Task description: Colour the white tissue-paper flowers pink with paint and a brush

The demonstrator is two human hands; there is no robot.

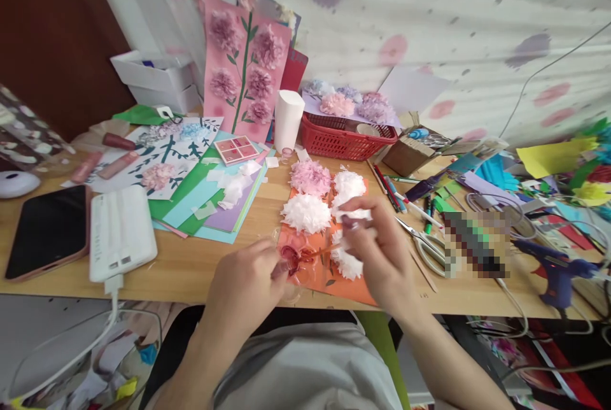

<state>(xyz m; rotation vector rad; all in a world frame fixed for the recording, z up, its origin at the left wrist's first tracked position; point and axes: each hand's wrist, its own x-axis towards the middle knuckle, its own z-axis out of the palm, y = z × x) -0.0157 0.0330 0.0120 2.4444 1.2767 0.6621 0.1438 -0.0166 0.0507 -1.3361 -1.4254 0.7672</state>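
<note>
My left hand (248,276) is closed round a small clear container (289,258) with something red in it, near the table's front edge. Between the fingers of my right hand (382,251) is a thin reddish stick (327,249); its far end reaches the container, though I cannot tell whether it is inside. Under both hands lies an orange sheet (360,290). On that sheet sit a pink paper flower (310,177), a white paper flower (306,213) and more white ones, partly hidden by my right hand.
Scissors (429,251), pens (389,188) and a blue glue gun (556,270) lie to the right. At the back stand a red basket (348,139) and a white bottle (289,120). A phone (48,232), a power bank (123,232) and coloured paper (191,206) are left.
</note>
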